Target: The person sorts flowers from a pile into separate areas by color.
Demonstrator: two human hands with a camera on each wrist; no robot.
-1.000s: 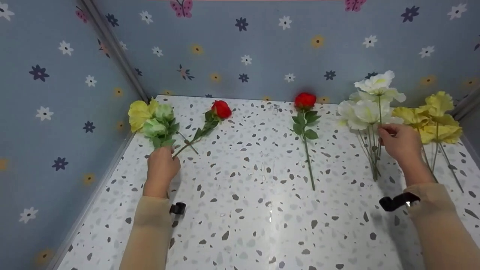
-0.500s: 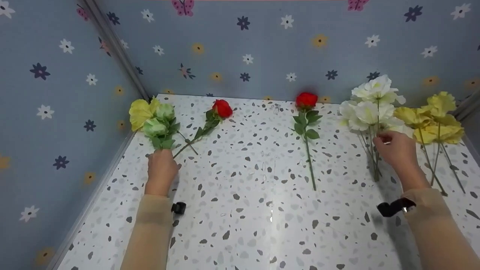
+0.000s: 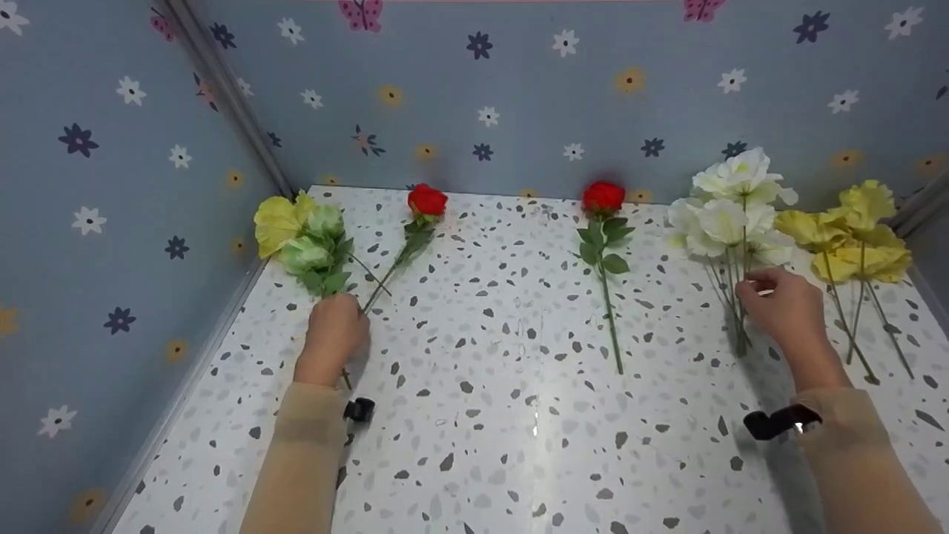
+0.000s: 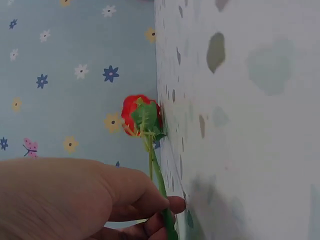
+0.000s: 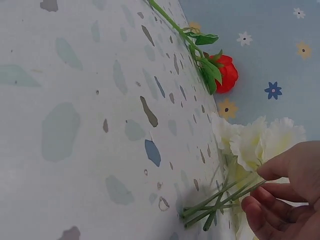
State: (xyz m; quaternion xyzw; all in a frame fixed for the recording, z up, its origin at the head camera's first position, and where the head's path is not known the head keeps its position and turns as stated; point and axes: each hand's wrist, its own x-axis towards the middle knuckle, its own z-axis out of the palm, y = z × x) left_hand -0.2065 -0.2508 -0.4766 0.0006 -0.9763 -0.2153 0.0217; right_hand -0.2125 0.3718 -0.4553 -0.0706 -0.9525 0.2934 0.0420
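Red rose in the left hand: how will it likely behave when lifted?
The red rose should stay fairly stiff, as its stem runs nearly straight from the left hand. It may feel top-heavy, since the bloom sits at the far end. A thin stem crossing it could catch lightly.

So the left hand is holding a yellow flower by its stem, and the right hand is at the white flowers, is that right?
Not quite: what the left hand holds by its stem is a red flower, not a yellow one, as the left wrist view shows. The right hand is indeed at the white flowers.
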